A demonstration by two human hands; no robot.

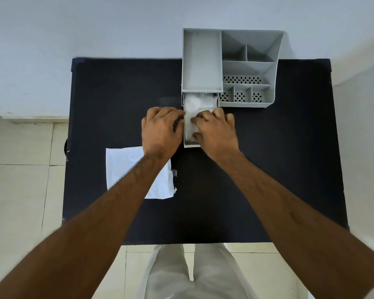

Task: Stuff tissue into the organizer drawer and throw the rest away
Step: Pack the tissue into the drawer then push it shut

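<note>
A grey organizer stands at the back of a black table. Its drawer is pulled out toward me and holds crumpled white tissue. My right hand lies over the drawer with its fingers curled down onto the tissue inside. Against the drawer's left wall rests my left hand, fingers bent, its fingertips at the drawer's edge. A flat white tissue sheet lies on the table to the left, partly under my left forearm.
The organizer's open top has several empty compartments, some with perforated floors. A pale wall is right behind the table. Tiled floor shows on the left and below, and a dark round object sits at the table's left edge.
</note>
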